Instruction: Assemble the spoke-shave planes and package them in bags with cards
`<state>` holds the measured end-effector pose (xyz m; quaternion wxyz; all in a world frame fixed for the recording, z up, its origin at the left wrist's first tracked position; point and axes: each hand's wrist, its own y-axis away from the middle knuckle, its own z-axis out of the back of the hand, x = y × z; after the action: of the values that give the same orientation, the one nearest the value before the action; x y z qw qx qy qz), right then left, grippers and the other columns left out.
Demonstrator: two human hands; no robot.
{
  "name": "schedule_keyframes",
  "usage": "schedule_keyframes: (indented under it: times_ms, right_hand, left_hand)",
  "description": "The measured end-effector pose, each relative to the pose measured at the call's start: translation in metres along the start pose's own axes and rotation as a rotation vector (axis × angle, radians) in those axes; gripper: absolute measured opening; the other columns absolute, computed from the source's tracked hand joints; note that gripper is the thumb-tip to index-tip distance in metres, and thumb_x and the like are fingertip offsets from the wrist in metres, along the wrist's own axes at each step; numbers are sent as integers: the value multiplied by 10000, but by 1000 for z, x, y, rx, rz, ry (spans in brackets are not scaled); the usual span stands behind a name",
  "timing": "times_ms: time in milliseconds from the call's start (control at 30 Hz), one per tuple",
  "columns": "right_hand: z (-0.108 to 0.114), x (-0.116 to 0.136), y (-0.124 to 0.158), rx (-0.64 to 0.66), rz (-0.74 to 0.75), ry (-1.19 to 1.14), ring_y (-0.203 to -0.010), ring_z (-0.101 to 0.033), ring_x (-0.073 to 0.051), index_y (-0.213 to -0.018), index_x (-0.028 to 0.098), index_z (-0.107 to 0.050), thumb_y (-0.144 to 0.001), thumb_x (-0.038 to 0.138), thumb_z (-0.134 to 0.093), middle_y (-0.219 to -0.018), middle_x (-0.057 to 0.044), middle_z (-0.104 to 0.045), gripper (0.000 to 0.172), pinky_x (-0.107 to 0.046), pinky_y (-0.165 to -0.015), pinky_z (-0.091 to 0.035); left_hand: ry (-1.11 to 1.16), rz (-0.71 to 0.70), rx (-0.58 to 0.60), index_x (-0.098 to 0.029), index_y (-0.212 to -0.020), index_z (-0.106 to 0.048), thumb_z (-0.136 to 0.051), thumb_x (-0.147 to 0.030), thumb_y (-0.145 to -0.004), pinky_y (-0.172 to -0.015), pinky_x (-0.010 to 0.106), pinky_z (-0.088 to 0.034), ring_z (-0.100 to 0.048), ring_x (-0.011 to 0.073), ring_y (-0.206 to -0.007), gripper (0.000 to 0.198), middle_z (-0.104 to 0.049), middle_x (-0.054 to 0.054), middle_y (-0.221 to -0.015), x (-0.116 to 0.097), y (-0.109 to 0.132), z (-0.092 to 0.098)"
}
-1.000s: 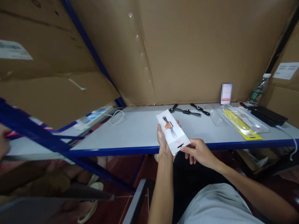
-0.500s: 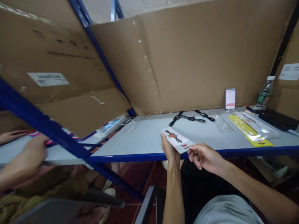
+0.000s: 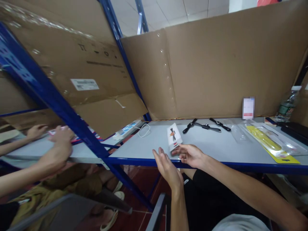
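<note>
My right hand (image 3: 191, 155) pinches the lower end of a white printed card pack (image 3: 173, 138), tilted over the table edge. A picture of a two-handled tool is printed on its face; whether it is a box or a stack of cards I cannot tell. My left hand (image 3: 168, 168) is open just below and left of it, fingers stretched out, apart from the pack. Behind it on the table lie three black spokeshaves: one at the left (image 3: 189, 126), one in the middle (image 3: 207, 127) and one at the right (image 3: 220, 124).
Clear plastic packaging (image 3: 238, 133) and a yellow-backed blister pack (image 3: 267, 142) lie on the grey table (image 3: 141, 149). A phone (image 3: 248, 108) and a bottle (image 3: 288, 104) stand behind. A white cable (image 3: 144, 131) lies left. Beyond the blue post (image 3: 72, 122), another person's hands (image 3: 60, 141) are working.
My left hand has let go of the card pack and opened below it. The right hand has raised and turned the pack more upright. The view has shifted left.
</note>
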<state>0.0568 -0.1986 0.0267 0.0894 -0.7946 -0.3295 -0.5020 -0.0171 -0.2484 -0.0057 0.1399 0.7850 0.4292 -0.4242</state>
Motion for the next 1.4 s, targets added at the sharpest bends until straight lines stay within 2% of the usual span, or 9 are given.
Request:
schedule_keyframes:
  times_ms: [133, 233, 367, 433, 600, 767, 900, 1033, 1400]
  right_hand:
    - [3, -4, 23, 75, -61, -9, -430, -537, -58, -997, 110, -685, -967, 267, -589, -807, -57, -749, 186, -165, -408, -431]
    - [26, -13, 65, 161, -5, 131, -410, -542, -79, -1014, 107, -724, -872, 403, -685, -753, -55, -741, 331, -187, -383, -412]
    - [68, -11, 133, 42, 9, 401, -438, -581, -119, -955, 120, -741, -852, 632, -632, -715, -65, -726, 533, -217, -404, -417]
    - [90, -5, 169, -195, 114, 605, -467, -584, -135, -790, 140, -718, -873, 682, -569, -661, -64, -697, 568, -237, -449, -428]
    - [148, 8, 263, -1177, 406, 1321, -686, -634, -200, -594, 200, -605, -953, 479, -529, -714, -84, -708, 461, -294, -672, -433]
    - [186, 12, 325, -1566, 189, 1367, -740, -669, -223, -766, 219, -696, -961, 418, -526, -764, -54, -740, 326, -302, -718, -436]
    - [189, 21, 317, -1605, 22, 1423, -985, -690, -250, -1036, 228, -741, -975, 373, -542, -1027, -79, -766, 253, -309, -814, -468]
    - [180, 28, 282, -1523, -127, 1574, -1222, -577, -319, -1216, 173, -693, -980, 532, -548, -1289, -171, -651, 454, -362, -901, -492]
    - [187, 51, 244, -1345, -258, 1631, -1227, -573, -372, -1294, 81, -634, -909, 651, -593, -1309, -257, -612, 689, -432, -896, -507]
  left_hand:
    - [-49, -62, -5, -280, -1542, -443, -530, -343, -1008, -1224, 303, -317, -359, 193, -1519, 544, -443, 92, -1616, 2, -6, 8]
    - [-109, -87, 23, -262, -1540, -451, -531, -360, -1000, -1240, 339, -297, -395, 194, -1501, 555, -482, 94, -1588, 3, -11, 11]
    - [-205, -133, 41, -197, -1524, -481, -560, -326, -958, -1238, 393, -323, -485, 218, -1442, 585, -547, 123, -1530, 0, -5, 6]
    - [-262, -188, 47, -134, -1450, -566, -576, -313, -929, -1225, 401, -356, -531, 244, -1402, 551, -613, 148, -1453, -3, 4, -1]
    - [-378, -147, 328, -136, -1175, -725, -579, -370, -885, -1034, 426, -559, -712, 267, -1116, 400, -747, 100, -1155, -10, 19, -20]
    - [-708, -99, 704, -185, -1008, -745, -540, -543, -823, -632, 335, -555, -666, 209, -694, 452, -724, 40, -789, 6, -3, -42]
    - [-1010, -145, 821, -216, -958, -748, -504, -539, -790, -597, 323, -457, -581, 194, -569, 438, -669, 8, -643, 26, -22, -57]
    - [-1081, -176, 884, -231, -961, -744, -488, -547, -798, -603, 317, -434, -590, 206, -564, 439, -649, -3, -603, 34, -26, -56]
    - [-924, -195, 880, -192, -920, -740, -515, -487, -831, -579, 279, -409, -563, 190, -528, 382, -625, 8, -564, 34, -11, -54]
